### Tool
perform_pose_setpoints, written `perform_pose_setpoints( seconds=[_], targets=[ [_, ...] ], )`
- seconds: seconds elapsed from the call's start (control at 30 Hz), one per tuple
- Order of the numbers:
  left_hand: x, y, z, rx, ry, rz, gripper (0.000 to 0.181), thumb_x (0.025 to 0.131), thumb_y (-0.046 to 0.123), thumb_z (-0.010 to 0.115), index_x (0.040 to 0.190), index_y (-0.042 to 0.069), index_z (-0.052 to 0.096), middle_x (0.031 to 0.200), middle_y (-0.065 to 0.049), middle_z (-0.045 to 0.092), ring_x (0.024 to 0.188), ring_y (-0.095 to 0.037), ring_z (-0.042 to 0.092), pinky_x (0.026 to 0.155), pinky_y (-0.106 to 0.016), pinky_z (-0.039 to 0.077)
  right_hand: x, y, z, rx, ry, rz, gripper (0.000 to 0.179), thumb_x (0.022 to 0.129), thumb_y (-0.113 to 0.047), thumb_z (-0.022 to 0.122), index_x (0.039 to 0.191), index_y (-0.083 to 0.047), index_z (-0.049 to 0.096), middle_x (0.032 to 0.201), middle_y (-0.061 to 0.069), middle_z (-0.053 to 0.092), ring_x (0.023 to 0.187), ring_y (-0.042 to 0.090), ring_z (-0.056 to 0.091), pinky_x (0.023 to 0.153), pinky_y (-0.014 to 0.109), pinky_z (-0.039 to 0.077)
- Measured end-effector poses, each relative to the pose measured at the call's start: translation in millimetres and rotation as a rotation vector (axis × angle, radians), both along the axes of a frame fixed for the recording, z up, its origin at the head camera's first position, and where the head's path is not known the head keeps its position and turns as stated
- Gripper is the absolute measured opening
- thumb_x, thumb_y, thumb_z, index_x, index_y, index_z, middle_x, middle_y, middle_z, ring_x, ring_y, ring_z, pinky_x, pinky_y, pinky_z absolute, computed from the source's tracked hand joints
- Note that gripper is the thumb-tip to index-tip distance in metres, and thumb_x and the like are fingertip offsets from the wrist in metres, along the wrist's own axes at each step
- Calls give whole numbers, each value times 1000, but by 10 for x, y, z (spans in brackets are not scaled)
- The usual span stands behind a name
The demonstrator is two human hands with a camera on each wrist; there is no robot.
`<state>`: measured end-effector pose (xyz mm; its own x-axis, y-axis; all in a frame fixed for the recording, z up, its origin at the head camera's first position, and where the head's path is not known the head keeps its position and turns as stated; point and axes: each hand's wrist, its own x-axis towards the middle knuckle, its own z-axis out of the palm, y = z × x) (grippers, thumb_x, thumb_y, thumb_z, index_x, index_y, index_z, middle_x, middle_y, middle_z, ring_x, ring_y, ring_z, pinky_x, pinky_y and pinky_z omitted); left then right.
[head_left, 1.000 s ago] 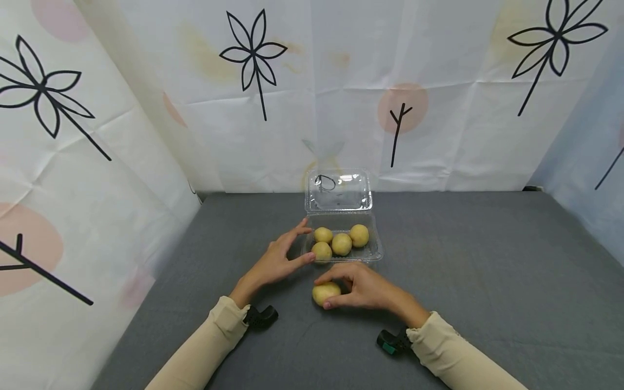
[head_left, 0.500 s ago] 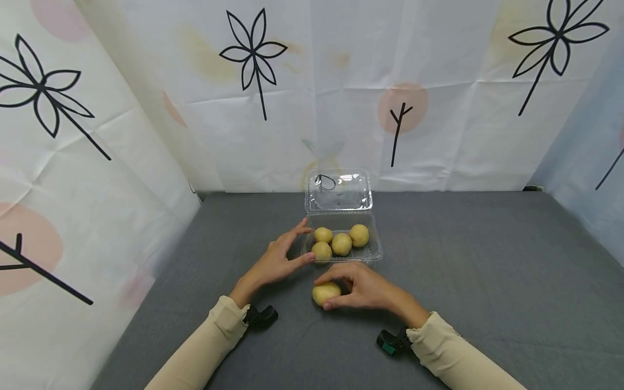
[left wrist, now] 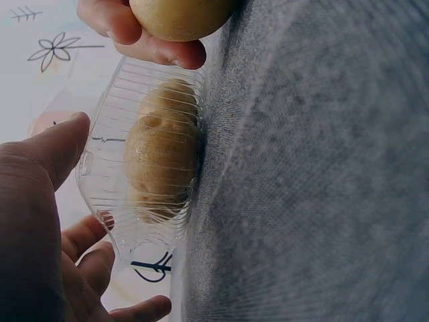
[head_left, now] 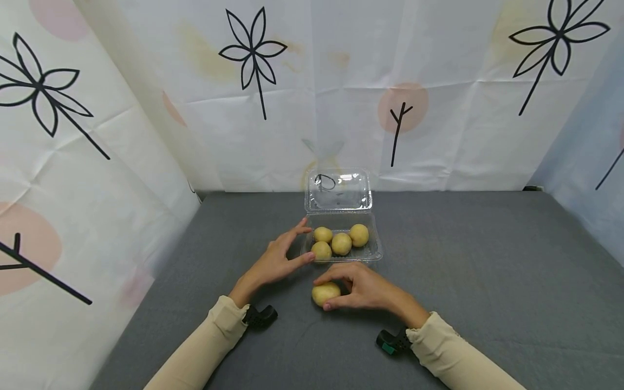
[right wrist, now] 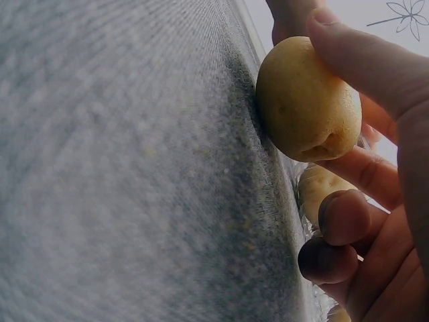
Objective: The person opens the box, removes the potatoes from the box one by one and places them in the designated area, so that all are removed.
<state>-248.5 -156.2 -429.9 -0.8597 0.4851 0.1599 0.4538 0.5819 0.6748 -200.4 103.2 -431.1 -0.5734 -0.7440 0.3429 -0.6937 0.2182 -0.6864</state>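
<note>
While our right hand (head_left: 365,290) pinches a single potato (head_left: 325,294) between thumb and fingertips, we locate that potato at the surface of the gray tabletop (head_left: 468,271), just in front of a clear plastic container (head_left: 370,253); whether it bears fully on the cloth, we cannot tell. Our left hand (head_left: 278,262) is spread, its fingers extended along the container's left end and its thumb at the front left corner. In the head view, the tip of this thumb meets the outline of the front left potato. We count four potatoes (head_left: 341,244) inside the container: two at the left, one behind the other, one at the middle and one toward the right. The container's front wall stands between these and the potato in our grip. At the rear edge, we note the hinged lid (head_left: 353,197), raised upright near the backdrop (head_left: 331,70). This white backdrop, printed with dark line flowers and pale colored spots, borders the table at the rear and left. Below each hand, we identify a black wrist device (head_left: 261,316) beside a beige sleeve (head_left: 209,341); the right-hand unit carries a green patch (head_left: 388,348).
</note>
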Motion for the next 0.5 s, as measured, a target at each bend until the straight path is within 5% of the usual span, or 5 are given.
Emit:
perform_pose_setpoints(
  seconds=[0.5],
  targets=[
    [-13, 1, -20, 0, 7, 1, 63, 98, 47, 64, 154, 26, 43, 171, 12, 18, 155, -30, 27, 112, -77, 19, 4, -5, 10, -4, -2, 1, 40, 85, -30, 84, 121, -13, 75, 104, -6, 74, 59, 9, 46, 54, 15, 38]
  ],
)
